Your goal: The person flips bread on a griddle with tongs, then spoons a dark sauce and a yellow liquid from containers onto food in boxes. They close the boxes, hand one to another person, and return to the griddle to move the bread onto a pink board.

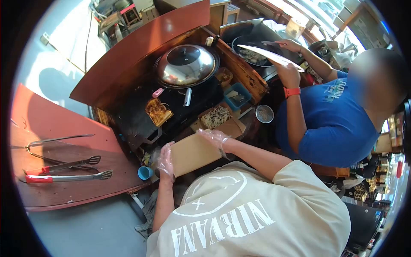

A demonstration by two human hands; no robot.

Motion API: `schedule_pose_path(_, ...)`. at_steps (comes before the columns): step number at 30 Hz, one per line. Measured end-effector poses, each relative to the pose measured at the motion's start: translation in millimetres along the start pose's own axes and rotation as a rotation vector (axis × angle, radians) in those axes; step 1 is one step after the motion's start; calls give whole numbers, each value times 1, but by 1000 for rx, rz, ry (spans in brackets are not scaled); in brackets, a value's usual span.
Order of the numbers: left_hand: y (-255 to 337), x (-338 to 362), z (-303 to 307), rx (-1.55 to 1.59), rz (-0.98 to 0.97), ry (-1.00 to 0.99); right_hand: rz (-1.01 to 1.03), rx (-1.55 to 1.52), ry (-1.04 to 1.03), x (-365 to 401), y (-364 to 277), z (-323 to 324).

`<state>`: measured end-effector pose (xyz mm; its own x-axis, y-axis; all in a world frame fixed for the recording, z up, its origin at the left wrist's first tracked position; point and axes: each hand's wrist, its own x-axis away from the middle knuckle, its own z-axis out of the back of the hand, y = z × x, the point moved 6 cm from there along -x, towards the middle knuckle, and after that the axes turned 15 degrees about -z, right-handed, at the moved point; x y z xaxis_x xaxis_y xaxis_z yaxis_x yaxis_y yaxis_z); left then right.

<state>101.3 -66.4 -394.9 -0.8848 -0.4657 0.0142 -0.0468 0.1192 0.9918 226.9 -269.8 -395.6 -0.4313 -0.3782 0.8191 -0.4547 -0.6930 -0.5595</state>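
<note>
Black griddle [130, 115], red panel [145, 47] along far edge — some room left of toast [157, 112]. Brown box [195, 155] on near side, held between left hand [166, 162] and right hand [217, 139].

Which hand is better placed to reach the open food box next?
Probably the right hand: it is close to the open food box; the left hand is farther away, across the brown cardboard.

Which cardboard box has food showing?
The open brown cardboard box beyond the plastic-gloved right hand; shredded food shows there, unlike the held plain rectangular cardboard box.
</note>
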Motion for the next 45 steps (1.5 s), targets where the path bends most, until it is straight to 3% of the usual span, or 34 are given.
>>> schedule_pose_path(1, 15, -1, -13, -1, -5, -16, 5, -12, 11, -2, 7, 6)
schedule_pose_path(3, 39, -1, -38, -52, -47, -77, 372, 98, 349, -1, 3, 29)
schedule_pose_path(4, 38, -2, -43, -51, -51, -91, 195, -206, 161, 39, -10, 31)
schedule_pose_path(5, 35, -3, -49, -40, -68, -137, 198, -212, 171, 35, 0, 37)
schedule_pose_path(7, 28, -3, -57, -28, -90, -181, 581, 149, 304, 30, 14, 53)
schedule_pose_path(9, 25, 1, -65, -147, -200, -320, 544, 300, 360, 34, 45, 60)
schedule_pose_path(11, 15, 2, -65, -305, -295, -331, 522, 472, 404, 41, 57, 59)
schedule_pose_path(13, 14, -1, -71, -364, -300, -392, 481, 57, 307, 58, 69, 66)
schedule_pose_path(14, 17, -3, -74, -368, -340, -434, 482, 64, 294, 66, 70, 65)
schedule_pose_path(16, 13, -10, -76, -436, -423, -499, 427, -242, 102, 76, 73, 63)
schedule_pose_path(18, 22, -14, -86, -501, -510, -577, 393, -337, 96, 80, 74, 65)
schedule_pose_path(20, 38, -15, -104, -329, -264, -563, 352, -441, 100, 79, 80, 71)
schedule_pose_path(21, 41, -17, -110, -328, -255, -563, 368, -498, 103, 78, 82, 77)
schedule_pose_path(23, 39, -18, -121, -30, -92, -592, 372, -554, 97, 78, 88, 88)
schedule_pose_path(25, 47, -23, -126, 15, -172, -604, 344, -624, 144, 89, 92, 102)
schedule_pose_path(27, 20, -26, -120, 146, 191, -509, 390, -569, 210, 103, 94, 111)
schedule_pose_path(29, 11, -31, -117, 44, 230, -412, 348, -753, 319, 111, 116, 124)
schedule_pose_path(31, -38, -36, -98, -352, 297, -402, 339, -774, 331, 121, 133, 133)
schedule_pose_path(32, -79, -41, -84, -563, 124, -420, 351, -859, 333, 133, 134, 136)
schedule_pose_path(33, -88, -33, -85, -556, 142, -427, 367, -943, 336, 142, 137, 139)
schedule_pose_path(35, -97, -23, -89, -810, -3, -552, 347, -1038, 387, 153, 150, 143)
schedule_pose_path(39, -137, -15, -94, -804, 201, -457, 292, -1239, 442, 182, 168, 146)
schedule_pose_path(41, -147, -21, -86, -875, -106, -262, 299, -1287, 414, 191, 176, 145)
schedule_pose_path(43, -149, -28, -84, -811, -279, -256, 339, -1181, 511, 186, 199, 151)
schedule_pose_path(45, -156, -32, -81, -808, -327, -272, 361, -1030, 616, 207, 209, 153)
